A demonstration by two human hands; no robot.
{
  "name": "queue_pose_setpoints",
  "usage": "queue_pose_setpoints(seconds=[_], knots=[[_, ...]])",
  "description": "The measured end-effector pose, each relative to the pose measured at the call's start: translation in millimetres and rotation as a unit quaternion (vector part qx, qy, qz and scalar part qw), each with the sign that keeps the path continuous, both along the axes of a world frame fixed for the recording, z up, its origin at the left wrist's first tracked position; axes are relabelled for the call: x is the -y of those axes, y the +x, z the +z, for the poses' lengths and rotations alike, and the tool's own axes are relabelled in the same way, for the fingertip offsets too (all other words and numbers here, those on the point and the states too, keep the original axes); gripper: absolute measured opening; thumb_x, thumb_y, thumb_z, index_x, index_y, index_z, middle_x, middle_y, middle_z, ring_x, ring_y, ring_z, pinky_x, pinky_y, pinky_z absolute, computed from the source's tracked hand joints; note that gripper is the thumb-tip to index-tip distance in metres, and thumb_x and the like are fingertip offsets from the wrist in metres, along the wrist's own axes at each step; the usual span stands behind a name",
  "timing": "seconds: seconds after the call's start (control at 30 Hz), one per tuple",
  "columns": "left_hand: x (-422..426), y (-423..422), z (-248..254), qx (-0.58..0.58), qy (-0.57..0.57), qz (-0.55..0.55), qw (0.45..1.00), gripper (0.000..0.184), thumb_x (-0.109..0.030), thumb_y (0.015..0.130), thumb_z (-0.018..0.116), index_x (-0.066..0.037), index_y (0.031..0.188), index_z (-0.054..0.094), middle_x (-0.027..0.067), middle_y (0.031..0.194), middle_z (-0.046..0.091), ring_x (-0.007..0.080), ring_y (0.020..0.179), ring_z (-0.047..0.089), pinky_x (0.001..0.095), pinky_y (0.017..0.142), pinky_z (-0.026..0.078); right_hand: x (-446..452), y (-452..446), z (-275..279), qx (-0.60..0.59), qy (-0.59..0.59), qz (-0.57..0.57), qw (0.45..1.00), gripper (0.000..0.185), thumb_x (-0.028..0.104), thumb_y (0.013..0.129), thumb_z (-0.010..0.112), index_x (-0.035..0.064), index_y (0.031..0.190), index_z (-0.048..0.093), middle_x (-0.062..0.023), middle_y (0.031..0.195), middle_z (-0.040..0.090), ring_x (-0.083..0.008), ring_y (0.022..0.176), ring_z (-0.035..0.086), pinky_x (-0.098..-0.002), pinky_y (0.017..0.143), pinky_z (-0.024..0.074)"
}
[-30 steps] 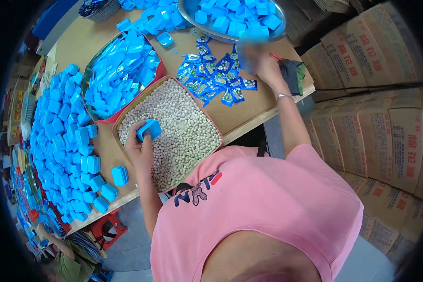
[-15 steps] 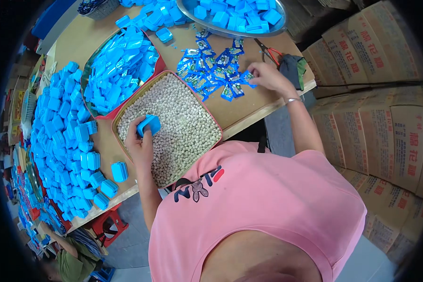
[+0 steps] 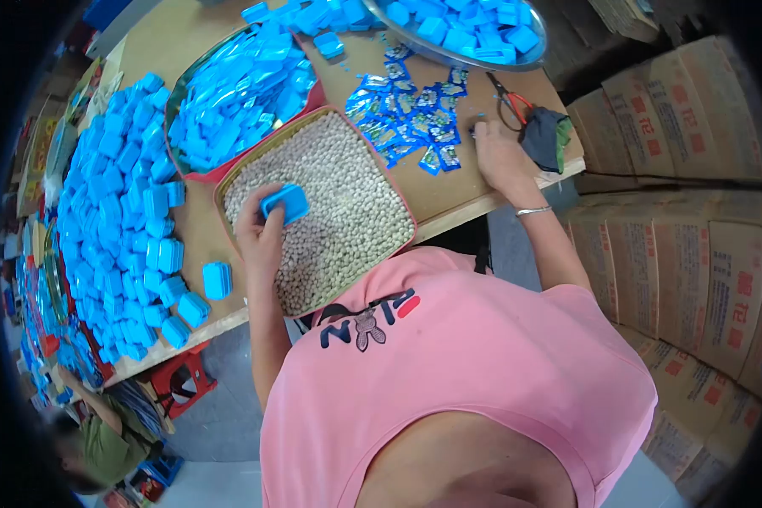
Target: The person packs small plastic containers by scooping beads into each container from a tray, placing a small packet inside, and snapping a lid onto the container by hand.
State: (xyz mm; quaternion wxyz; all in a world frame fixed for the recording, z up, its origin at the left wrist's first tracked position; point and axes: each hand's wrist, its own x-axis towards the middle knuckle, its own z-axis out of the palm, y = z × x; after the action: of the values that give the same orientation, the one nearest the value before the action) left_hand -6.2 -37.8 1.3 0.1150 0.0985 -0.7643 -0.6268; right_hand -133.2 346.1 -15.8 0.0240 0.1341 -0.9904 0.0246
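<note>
Presently, the small blue rectangular plastic box (image 3: 293, 203) is positioned above the square, red-rimmed tray of pale round pellets (image 3: 347, 216), gripped between left hand (image 3: 261, 227) thumb and fingers. Relative to the box: the red-edged container of blue plastic pieces (image 3: 241, 97) is at 11 o'clock; the heap of blue plastic cases (image 3: 114, 212), 9 o'clock; the printed blue sachets (image 3: 411, 118), 2 o'clock. Farther out, toward 2–3 o'clock, the right hand (image 3: 498, 154) is at the brown desk (image 3: 436, 190); its grasp cannot be determined.

Soft, even light falls across the bench (image 3: 436, 199), with small highlights on blue plastic (image 3: 250, 76); fisheye distortion bows dark edges.
</note>
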Motion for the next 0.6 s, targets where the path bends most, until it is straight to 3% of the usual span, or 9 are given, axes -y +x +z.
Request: queue_pose_setpoints(seconds=[0.07, 0.23, 0.6], knots=[[-1.7, 5.7, 2.5, 0.05, 0.12, -0.03, 0.991, 0.03, -0.001, 0.085, 0.053, -0.004, 0.114, 0.061, 0.0082, 0.096, 0.062, 0.0132, 0.077, 0.058, 0.0229, 0.065, 0.051, 4.2, -2.0, -8.6, 0.024, -0.014, -0.004, 1.0, 0.02, 0.015, 0.091, 0.044, -0.0012, 0.102, 0.041, -0.0226, 0.086, 0.062, -0.0428, 0.08, 0.06, -0.0491, 0.068, 0.044], [-15.2, 21.5, 21.7, 0.097, 0.19, -0.037, 0.976, 0.029, -0.003, 0.085, 0.053, -0.004, 0.113, 0.061, 0.0089, 0.098, 0.063, 0.0141, 0.077, 0.059, 0.0233, 0.066, 0.052, 14.9, 6.4, 15.9, 0.146, -0.046, -0.003, 0.988, 0.021, 0.015, 0.091, 0.045, -0.0038, 0.1, 0.042, -0.0265, 0.088, 0.062, -0.0444, 0.077, 0.06, -0.0498, 0.069, 0.0441], [-16.2, 25.8, 12.5, 0.123, 0.326, -0.052, 0.936, 0.033, -0.006, 0.086, 0.053, -0.001, 0.119, 0.057, 0.0123, 0.107, 0.062, 0.0179, 0.087, 0.061, 0.0266, 0.074, 0.052, 7.3, 7.4, 19.1, 0.133, -0.119, -0.019, 0.984, 0.022, 0.011, 0.091, 0.045, -0.0054, 0.105, 0.046, -0.0271, 0.094, 0.062, -0.0438, 0.081, 0.06, -0.0461, 0.075, 0.0456]])
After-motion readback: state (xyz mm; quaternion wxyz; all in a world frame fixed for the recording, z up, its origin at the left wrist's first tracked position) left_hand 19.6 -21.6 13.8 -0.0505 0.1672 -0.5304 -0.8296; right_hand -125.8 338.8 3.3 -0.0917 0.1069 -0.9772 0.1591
